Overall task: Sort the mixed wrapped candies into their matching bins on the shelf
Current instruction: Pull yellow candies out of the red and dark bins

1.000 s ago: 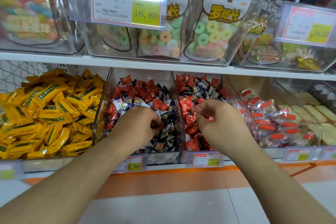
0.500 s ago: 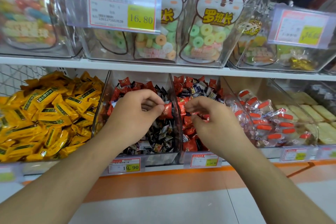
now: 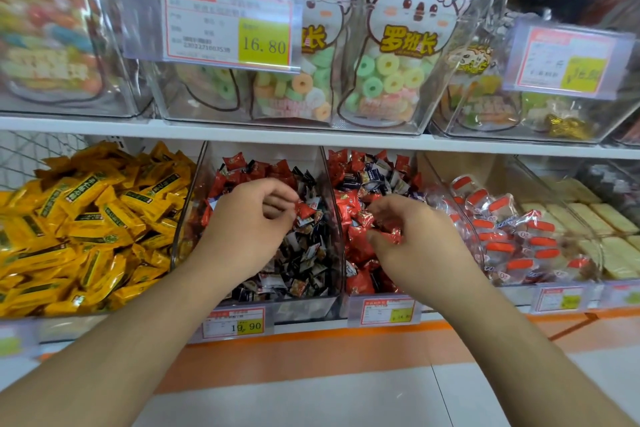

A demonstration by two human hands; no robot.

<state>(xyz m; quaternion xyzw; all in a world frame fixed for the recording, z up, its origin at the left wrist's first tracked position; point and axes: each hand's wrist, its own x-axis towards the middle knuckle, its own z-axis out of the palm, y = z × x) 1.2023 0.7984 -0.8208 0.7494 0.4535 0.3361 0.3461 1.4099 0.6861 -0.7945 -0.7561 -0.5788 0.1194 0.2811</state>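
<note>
Two clear bins on the lower shelf hold mixed candies. The middle bin (image 3: 194,215) holds mostly dark-wrapped candies (image 3: 304,253) with red ones mixed in. The bin to its right (image 3: 341,274) holds mostly red candies (image 3: 358,246) with some dark and blue ones on top. My left hand (image 3: 249,222) hovers over the middle bin and pinches a red candy (image 3: 305,210) between thumb and fingertips. My right hand (image 3: 419,243) is in the red bin, its fingers curled; the thumb and fingers pinch a red wrapper (image 3: 393,237).
At the left lies a bin of yellow bars (image 3: 86,218). To the right stand a bin of clear packs with orange labels (image 3: 502,236) and pale biscuits (image 3: 588,215). An upper shelf (image 3: 277,133) of bagged ring sweets overhangs. Price tags (image 3: 235,322) line the front edge.
My left hand rose out of the dark-candy bin with a red candy pinched and carried it rightwards. My right hand stayed in the red bin, its fingers working among the wrappers.
</note>
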